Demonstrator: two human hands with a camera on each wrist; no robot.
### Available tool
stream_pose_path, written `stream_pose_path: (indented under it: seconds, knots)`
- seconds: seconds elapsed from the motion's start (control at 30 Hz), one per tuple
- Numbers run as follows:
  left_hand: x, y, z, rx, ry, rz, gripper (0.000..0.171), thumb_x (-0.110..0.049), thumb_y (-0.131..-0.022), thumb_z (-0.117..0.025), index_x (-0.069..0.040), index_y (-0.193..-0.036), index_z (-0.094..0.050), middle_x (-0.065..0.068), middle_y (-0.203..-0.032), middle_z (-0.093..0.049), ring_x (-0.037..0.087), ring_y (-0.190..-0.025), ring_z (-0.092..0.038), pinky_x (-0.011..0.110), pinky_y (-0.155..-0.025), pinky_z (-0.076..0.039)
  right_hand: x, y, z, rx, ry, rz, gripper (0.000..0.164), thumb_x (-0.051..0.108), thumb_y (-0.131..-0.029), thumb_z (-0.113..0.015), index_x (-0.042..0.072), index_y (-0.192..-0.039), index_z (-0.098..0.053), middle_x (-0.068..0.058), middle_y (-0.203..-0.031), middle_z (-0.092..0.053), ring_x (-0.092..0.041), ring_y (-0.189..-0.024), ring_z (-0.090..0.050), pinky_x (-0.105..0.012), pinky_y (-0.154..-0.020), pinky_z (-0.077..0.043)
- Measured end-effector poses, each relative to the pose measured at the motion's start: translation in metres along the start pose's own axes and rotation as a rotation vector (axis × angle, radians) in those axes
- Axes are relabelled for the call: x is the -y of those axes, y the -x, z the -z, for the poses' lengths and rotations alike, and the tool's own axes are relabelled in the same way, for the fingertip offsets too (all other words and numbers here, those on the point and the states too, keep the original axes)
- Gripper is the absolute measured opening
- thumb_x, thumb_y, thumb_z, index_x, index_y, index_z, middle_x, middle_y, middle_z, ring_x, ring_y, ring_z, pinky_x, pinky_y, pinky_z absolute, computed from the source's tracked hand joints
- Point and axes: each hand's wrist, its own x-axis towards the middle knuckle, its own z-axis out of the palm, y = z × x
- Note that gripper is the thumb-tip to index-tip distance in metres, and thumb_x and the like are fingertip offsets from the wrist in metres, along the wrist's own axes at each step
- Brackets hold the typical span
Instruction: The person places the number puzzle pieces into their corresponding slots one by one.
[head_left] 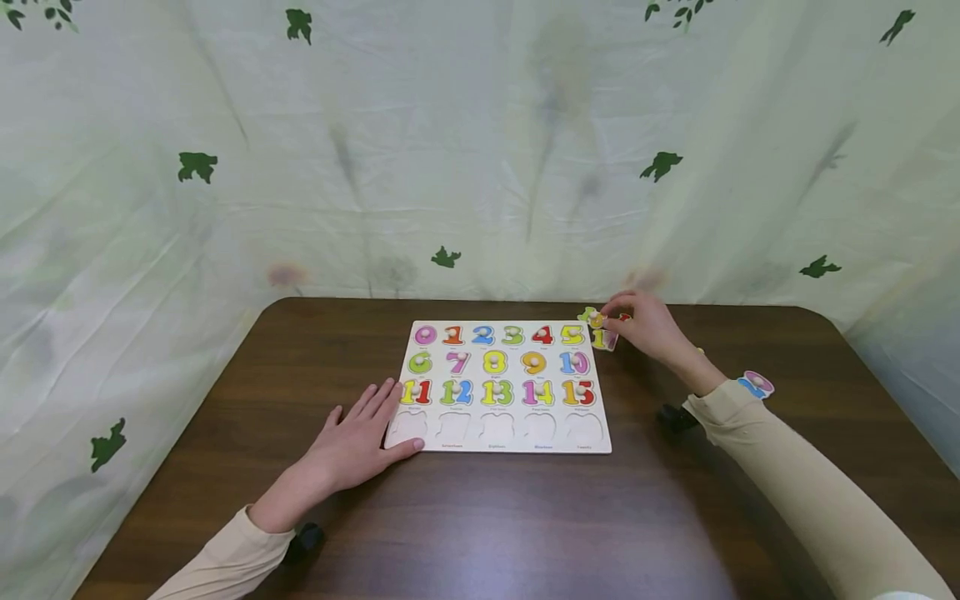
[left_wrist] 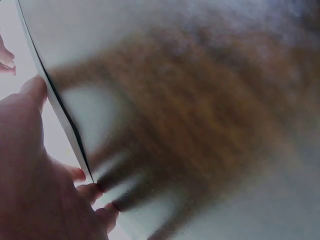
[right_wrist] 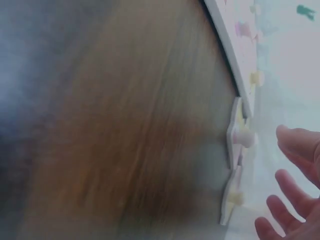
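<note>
A white number puzzle board (head_left: 517,358) lies on the table, its upper rows filled with colourful knobbed numerals and its front row showing bare recesses. My left hand (head_left: 358,442) rests on the board's front left corner, fingers extended, thumb along the near edge. Beyond the board's far right corner, my right hand (head_left: 643,323) hovers above loose number pieces. Among them are a green and orange piece (head_left: 592,316) and a yellow and purple piece (head_left: 603,340). In the right wrist view the fingertips (right_wrist: 286,134) are apart from the knobbed piece (right_wrist: 236,137), with nothing between them.
A purple and blue number piece (head_left: 756,384) lies farther right, partly behind the right sleeve (head_left: 780,467). The brown wooden table (head_left: 480,525) ends at the back before a pale curtain (head_left: 480,150) with green leaf shapes.
</note>
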Motion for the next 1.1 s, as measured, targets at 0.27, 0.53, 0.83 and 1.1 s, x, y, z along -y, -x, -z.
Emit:
stream_pose_path:
  seconds: [0.27, 0.53, 0.83, 1.1]
  knots:
    - [-0.003, 0.000, 0.004, 0.002, -0.008, 0.000, 0.101, -0.075, -0.087, -0.048, -0.009, -0.158, -0.020, 0.013, -0.162, -0.018, 0.037, -0.147, -0.017, 0.073, -0.104, -0.016, -0.002, -0.018, -0.008, 0.011, 0.063, -0.051, 0.025, 0.018, -0.090, -0.073, 0.000, -0.106, -0.072, -0.021, -0.123, -0.056, -0.039, -0.113, -0.044, -0.053, -0.096, -0.037]
    - [-0.003, 0.000, 0.004, 0.003, -0.014, -0.001, 0.100, -0.073, -0.088, -0.049, -0.009, -0.158, -0.019, 0.012, -0.163, -0.017, 0.036, -0.147, -0.017, 0.073, -0.105, -0.016, -0.003, -0.024, -0.011, 0.037, 0.094, -0.066, 0.022, 0.019, -0.090, -0.072, 0.000, -0.101, -0.073, -0.022, -0.122, -0.058, -0.037, -0.111, -0.045, -0.052, -0.096, -0.036]
    - [-0.002, 0.000, 0.003, 0.004, -0.024, 0.005, 0.100, -0.074, -0.087, -0.048, -0.009, -0.158, -0.020, 0.013, -0.162, -0.018, 0.035, -0.147, -0.016, 0.073, -0.105, -0.017, -0.002, -0.029, -0.017, 0.043, 0.130, -0.057, 0.020, 0.018, -0.092, -0.069, 0.001, -0.101, -0.072, -0.023, -0.121, -0.054, -0.037, -0.111, -0.046, -0.052, -0.094, -0.040]
    - [-0.001, 0.000, 0.003, 0.012, -0.021, 0.011, 0.100, -0.074, -0.087, -0.048, -0.008, -0.158, -0.020, 0.013, -0.162, -0.018, 0.036, -0.147, -0.016, 0.072, -0.105, -0.017, -0.002, -0.026, -0.012, -0.017, 0.138, -0.039, 0.017, 0.016, -0.092, -0.068, 0.001, -0.099, -0.072, -0.022, -0.121, -0.053, -0.038, -0.112, -0.044, -0.054, -0.091, -0.039]
